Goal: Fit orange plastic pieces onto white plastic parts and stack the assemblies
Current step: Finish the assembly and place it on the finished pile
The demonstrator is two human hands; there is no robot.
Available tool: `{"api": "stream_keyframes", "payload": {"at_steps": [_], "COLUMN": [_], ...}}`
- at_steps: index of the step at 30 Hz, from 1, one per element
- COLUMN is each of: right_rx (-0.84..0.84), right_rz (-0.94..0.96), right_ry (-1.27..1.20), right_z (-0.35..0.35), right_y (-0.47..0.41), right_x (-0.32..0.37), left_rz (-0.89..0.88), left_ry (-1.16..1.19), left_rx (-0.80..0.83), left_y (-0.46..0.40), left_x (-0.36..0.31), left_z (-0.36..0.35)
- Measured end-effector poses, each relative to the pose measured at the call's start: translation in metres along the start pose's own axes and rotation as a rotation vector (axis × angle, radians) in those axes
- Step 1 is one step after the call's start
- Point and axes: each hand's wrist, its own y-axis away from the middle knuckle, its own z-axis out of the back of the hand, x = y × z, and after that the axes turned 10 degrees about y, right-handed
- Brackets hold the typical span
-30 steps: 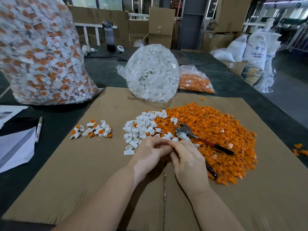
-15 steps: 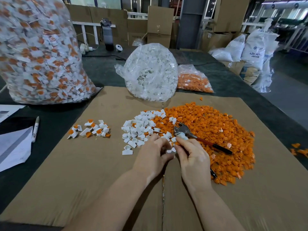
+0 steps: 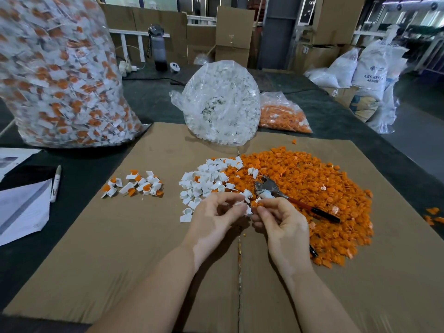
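head view looks down on a dark surface (image 3: 153, 109) with a big sheet of cardboard (image 3: 120, 248) laid over it, and that's where all the action is. biggest thing up top left, a huge clear bag of finished assemblies (image 3: 57, 75), white and orange mixed, standing on the surface with its base just touching the cardboard's far edge. centre back, a rounder bag of white parts (image 3: 221, 102) sits on the cardboard's far edge, and just beside it on the right lies a smaller bag of orange pieces (image 3: 283, 114). spread over the right half of the cardboard, a wide orange pile (image 3: 324, 188), loose pieces everywhere. touching its left edge, a smaller white pile (image 3: 206, 179). pliers (image 3: 288, 195) with dark handles lie on top of the orange pile. well apart to the left, a little cluster of done assemblies (image 3: 134, 183) sits on the bare cardboard. far left, papers (image 3: 21, 210) and a marker (image 3: 55, 186) on the surface. now the hands, meeting just in front of the two piles: left hand (image 3: 216, 217) has its fingers curled, pinching a white part (image 3: 246, 209) at the fingertips. right hand (image 3: 278, 219) is curled too, pinching an orange piece (image 3: 258, 204) right against that white part. the two bits are touching; whether the orange is seated, can't tell.
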Motion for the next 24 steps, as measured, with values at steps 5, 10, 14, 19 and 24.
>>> {"api": "stream_keyframes", "payload": {"at_steps": [5,10,14,19,24], "right_rx": [-0.001,0.012,0.031,0.037,0.039], "right_rz": [0.027,0.034,0.007,0.019,0.032], "right_ry": [0.036,0.052,0.076,0.113,0.147], "right_z": [0.0023,0.0031,0.0022,0.0018,0.0005], "right_y": [0.0002,-0.0009,-0.0012,-0.0007,-0.0009], "right_x": [0.0040,0.0055,0.0040,0.0049,0.0039], "left_rz": [-0.036,0.068,0.057,0.059,0.041], "left_ry": [-0.067,0.208,0.225,0.274,0.247], "left_rx": [-0.015,-0.005,0.056,0.057,0.063], "left_y": [0.0002,0.0003,0.0005,-0.0001,-0.0005], "left_x": [-0.0008,-0.0015,-0.0010,0.0036,0.0058], "left_z": [-0.0006,-0.0021,-0.0004,-0.0001,0.0005]}}
